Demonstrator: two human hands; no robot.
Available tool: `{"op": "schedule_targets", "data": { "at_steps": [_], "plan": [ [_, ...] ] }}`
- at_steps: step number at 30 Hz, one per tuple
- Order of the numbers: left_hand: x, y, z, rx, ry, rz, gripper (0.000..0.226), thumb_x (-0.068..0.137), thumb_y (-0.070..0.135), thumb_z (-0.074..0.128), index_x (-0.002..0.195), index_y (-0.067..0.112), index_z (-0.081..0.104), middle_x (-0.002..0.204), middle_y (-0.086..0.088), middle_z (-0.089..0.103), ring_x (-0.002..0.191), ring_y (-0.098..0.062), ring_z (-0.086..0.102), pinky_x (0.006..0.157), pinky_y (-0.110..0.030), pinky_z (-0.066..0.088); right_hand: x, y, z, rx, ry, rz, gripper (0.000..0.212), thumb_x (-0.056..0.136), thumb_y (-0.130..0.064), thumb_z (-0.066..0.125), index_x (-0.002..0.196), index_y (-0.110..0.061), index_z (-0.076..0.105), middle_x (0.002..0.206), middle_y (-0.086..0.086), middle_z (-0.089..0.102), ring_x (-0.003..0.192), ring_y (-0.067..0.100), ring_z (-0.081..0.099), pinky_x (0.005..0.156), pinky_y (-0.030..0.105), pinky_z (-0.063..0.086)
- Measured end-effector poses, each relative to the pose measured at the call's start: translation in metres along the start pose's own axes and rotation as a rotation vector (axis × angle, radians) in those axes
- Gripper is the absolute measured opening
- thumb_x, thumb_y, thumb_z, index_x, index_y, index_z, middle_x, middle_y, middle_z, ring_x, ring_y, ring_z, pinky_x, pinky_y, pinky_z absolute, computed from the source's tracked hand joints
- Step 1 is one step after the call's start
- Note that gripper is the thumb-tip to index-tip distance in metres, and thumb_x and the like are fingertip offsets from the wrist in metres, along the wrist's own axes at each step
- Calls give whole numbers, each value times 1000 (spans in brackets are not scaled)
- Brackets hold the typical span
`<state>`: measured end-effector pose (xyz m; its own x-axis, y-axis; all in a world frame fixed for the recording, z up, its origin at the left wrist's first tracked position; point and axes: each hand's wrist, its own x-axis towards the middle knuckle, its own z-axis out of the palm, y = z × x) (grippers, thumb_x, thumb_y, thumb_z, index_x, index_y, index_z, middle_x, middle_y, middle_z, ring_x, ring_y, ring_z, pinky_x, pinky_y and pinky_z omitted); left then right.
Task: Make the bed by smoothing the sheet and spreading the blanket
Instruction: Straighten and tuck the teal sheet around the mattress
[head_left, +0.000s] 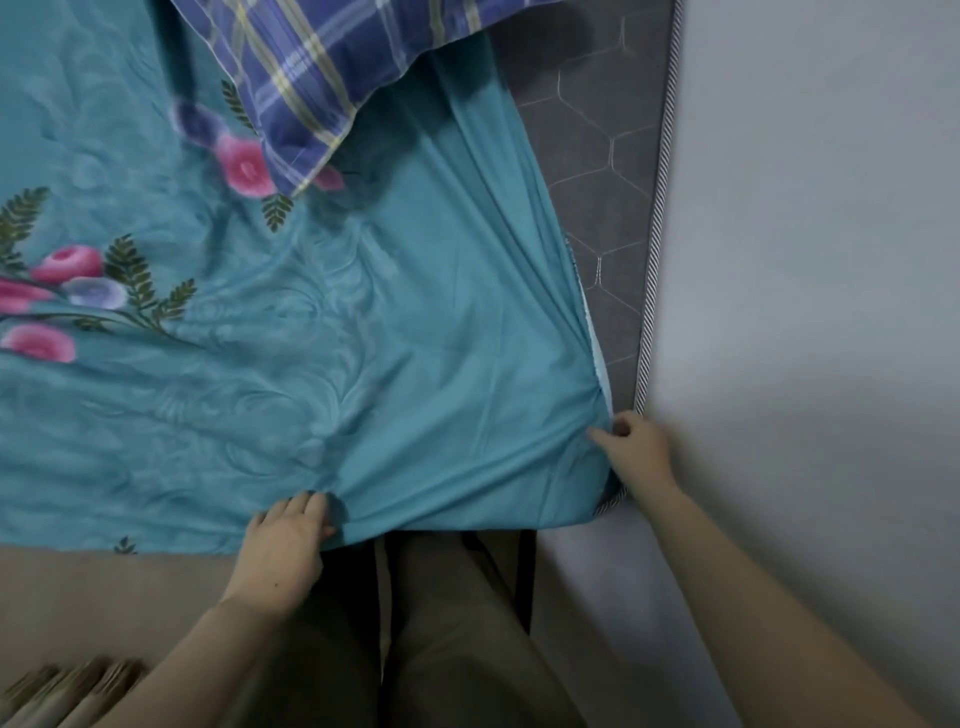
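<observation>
A: Status on the sheet?

B: Teal, floral print. Covers most of the mattress, wrinkled. Grey quilted strip bare along the mattress's right edge, beside the wall.

A: Hands?

B: Left hand at the near edge, fingers pinched together on a fold of the sheet. Right hand at the near right corner, fingers clamped on the sheet's edge; fabric bunches and pulls into creases toward it.

A: Blanket?

B: Can't tell. Blue plaid pillow lies at the far edge, on the sheet, one corner over a pink flower.

A: Anything else?

B: Person's legs at the near edge, between the hands.
</observation>
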<state>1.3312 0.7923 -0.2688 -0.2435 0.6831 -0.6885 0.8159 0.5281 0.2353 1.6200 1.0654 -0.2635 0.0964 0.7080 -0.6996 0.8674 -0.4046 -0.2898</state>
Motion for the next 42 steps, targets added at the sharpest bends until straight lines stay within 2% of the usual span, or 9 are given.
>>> {"op": "schedule_targets", "data": {
  "at_steps": [4, 8, 15, 19, 24, 30, 34, 38, 42],
  "plan": [
    [-2, 1, 2, -58, -2, -9, 11, 83, 11, 69, 89, 10, 59, 85, -6, 64, 80, -32, 63, 65, -38, 42, -33, 38, 8, 187, -345, 144, 27, 72, 0, 79, 94, -9, 67, 97, 11, 72, 79, 16, 65, 70, 31, 55],
    [-9, -3, 5, -48, -126, 12, 13, 84, 12, 66, 94, 7, 58, 90, -10, 63, 86, -33, 63, 74, -44, 50, -47, 65, 9, -273, -47, 92, 27, 81, -13, 74, 68, -11, 50, 70, 7, 59, 66, 20, 54, 58, 30, 36],
    [-3, 11, 4, -148, -200, -4, 17, 93, 36, 55, 88, 22, 46, 98, -1, 62, 96, -24, 63, 81, -38, 48, -44, 31, 5, -722, -21, 177, 23, 92, -15, 51, 113, -7, 57, 118, 14, 63, 109, 31, 63, 82, 36, 51],
    [20, 5, -22, -322, 90, -52, 16, 92, 31, 59, 88, 16, 56, 87, -9, 64, 81, -33, 66, 68, -43, 52, -6, -30, -6, -454, 115, -41, 33, 88, -20, 62, 116, -7, 51, 117, 16, 59, 106, 33, 59, 87, 40, 50],
    [68, -30, -72, -399, 466, -278, 32, 87, 20, 67, 111, 4, 53, 110, -19, 52, 88, -42, 60, 72, -52, 50, 65, -137, -6, -38, 64, -338, 32, 87, -23, 67, 115, -9, 63, 105, 8, 67, 88, 14, 56, 79, 18, 39],
    [110, -77, -104, -468, 497, -347, 59, 83, 23, 72, 135, 22, 45, 135, -16, 34, 112, -40, 50, 100, -51, 43, 125, -244, 12, 354, -117, -235, 37, 86, -29, 70, 114, -7, 61, 105, 9, 67, 91, 18, 61, 72, 26, 52],
    [120, -84, -105, -277, 470, -293, 73, 79, 35, 75, 142, 35, 38, 153, -12, 21, 130, -46, 29, 109, -58, 31, 139, -271, 12, 403, -82, -312, 25, 83, -14, 72, 70, -19, 52, 78, 3, 62, 66, 14, 57, 60, 22, 49],
    [122, -83, -97, -135, 351, -235, 86, 75, 59, 64, 148, 42, 23, 161, -3, 7, 145, -35, 8, 110, -66, 16, 158, -255, -38, -132, 453, -386, 19, 84, -22, 64, 74, -18, 50, 86, 10, 60, 82, 24, 58, 69, 32, 42],
    [125, -69, -87, -177, 280, -246, 93, 69, 74, 51, 148, 50, 8, 161, 6, -13, 148, -29, -8, 111, -67, 5, 176, -237, -77, -761, 596, -520, 14, 90, -4, 43, 102, -9, 51, 96, 30, 62, 89, 45, 62, 65, 39, 39]
  ]
}}
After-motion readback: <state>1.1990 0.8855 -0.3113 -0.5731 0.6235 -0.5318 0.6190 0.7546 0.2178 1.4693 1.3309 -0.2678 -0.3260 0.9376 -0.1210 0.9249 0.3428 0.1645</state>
